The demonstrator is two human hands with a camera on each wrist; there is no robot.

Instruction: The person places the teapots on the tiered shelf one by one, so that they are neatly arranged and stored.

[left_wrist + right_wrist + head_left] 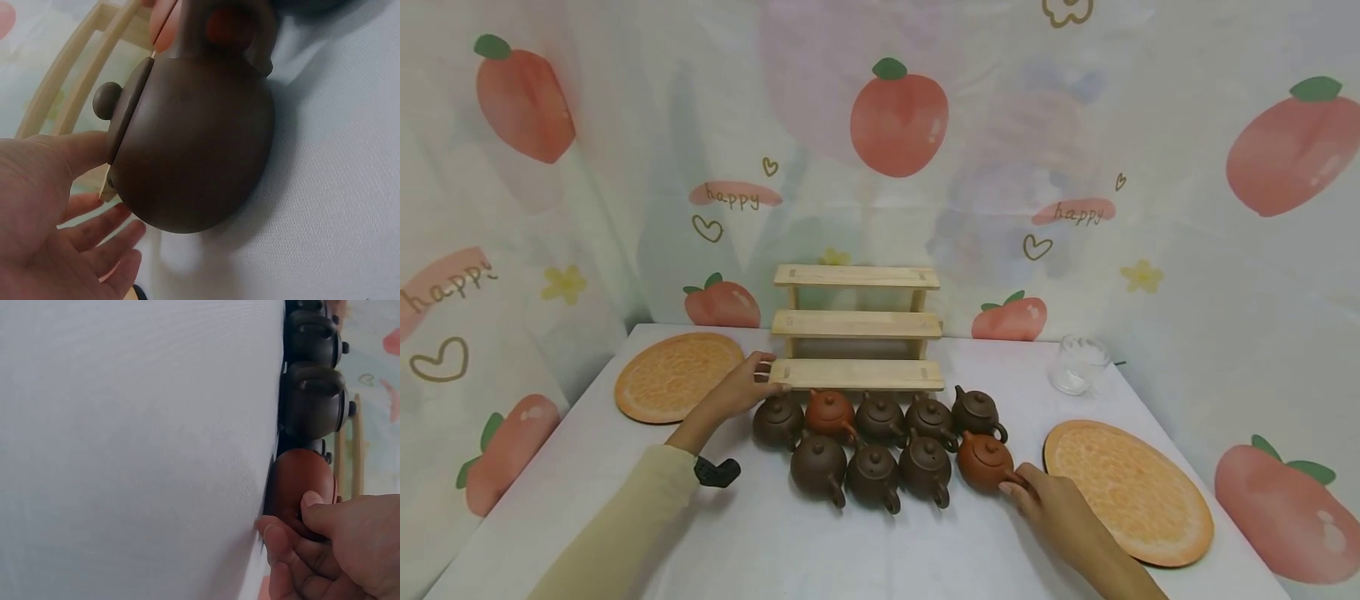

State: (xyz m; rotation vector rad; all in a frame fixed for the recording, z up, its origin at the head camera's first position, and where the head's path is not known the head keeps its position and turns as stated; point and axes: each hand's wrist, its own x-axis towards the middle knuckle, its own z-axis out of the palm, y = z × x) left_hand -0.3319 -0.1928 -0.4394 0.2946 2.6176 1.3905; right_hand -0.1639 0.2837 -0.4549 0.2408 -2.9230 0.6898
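Up close we see our right hand (pixel 331 550) pinching the reddish teapot (pixel 300 490) — our left hand (pixel 47 219), fingers relaxed, touches the dark teapot (pixel 194 144) beside the wooden rack (pixel 856 327).

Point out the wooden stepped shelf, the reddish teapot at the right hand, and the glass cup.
wooden stepped shelf (pixel 856 325): head view, middle step.
reddish teapot (pixel 981 462): head view, body.
glass cup (pixel 1078 365): head view, side wall.

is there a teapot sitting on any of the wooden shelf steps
No. All three steps of the wooden shelf are bare; the nine teapots stand on the table in front.
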